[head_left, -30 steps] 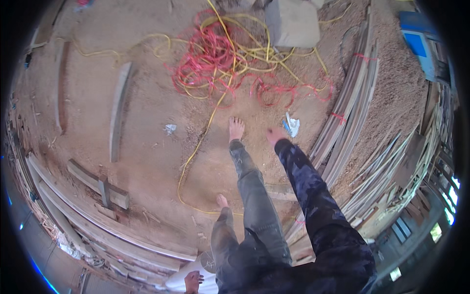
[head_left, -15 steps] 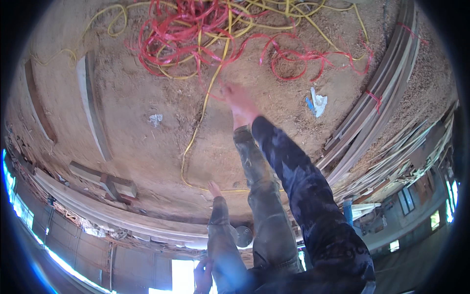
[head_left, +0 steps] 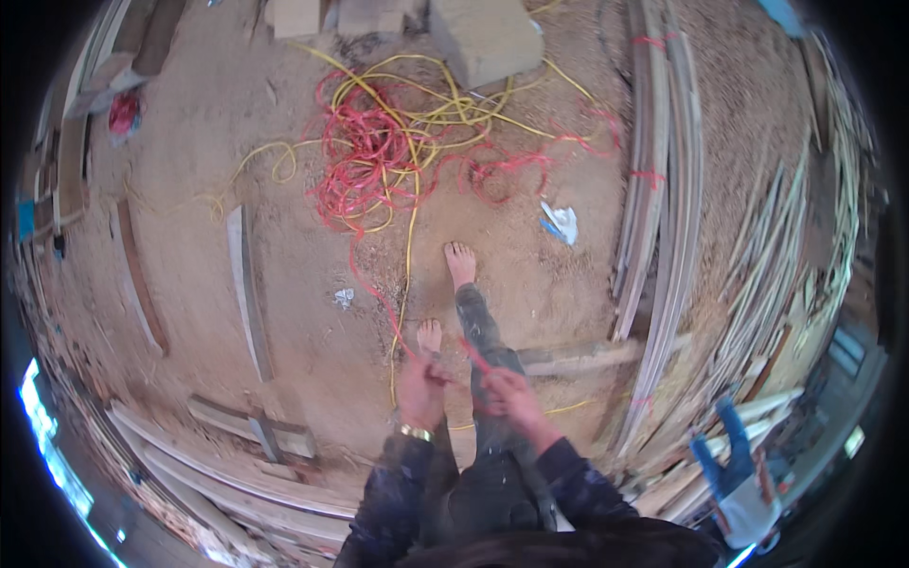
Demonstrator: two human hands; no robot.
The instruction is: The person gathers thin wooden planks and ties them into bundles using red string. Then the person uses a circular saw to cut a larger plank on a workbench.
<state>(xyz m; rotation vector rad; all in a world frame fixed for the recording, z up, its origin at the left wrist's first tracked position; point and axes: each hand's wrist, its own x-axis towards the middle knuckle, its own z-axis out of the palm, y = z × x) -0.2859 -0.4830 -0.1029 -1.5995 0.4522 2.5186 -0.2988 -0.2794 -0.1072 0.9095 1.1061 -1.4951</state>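
Observation:
A strand of red plastic twine (head_left: 368, 283) runs from a tangled heap up to my hands, held in front of my legs. My left hand (head_left: 422, 392), with a gold-coloured watch at the wrist, is closed on it. Beside it, a little apart, my right hand (head_left: 512, 399) is closed around a red piece whose free end sticks up past the fingers. Both hands are slightly blurred. Beyond my bare feet lies the heap of red twine (head_left: 365, 142), mixed with loops of yellow cord (head_left: 414, 213). One length of that cord passes close by my left foot.
Bundled wooden strips (head_left: 653, 189) tied with red lie on the right, thin sticks (head_left: 772, 246) beyond them. At left are separate boards (head_left: 248, 293); pale blocks (head_left: 488, 43) stand behind the heap. Another person (head_left: 739, 473) is at lower right. White scrap (head_left: 562, 224) lies on the dirt.
My right hand has come up from the ground by my foot with red twine. My left hand has moved in beside it and now grips the twine. The view has shifted.

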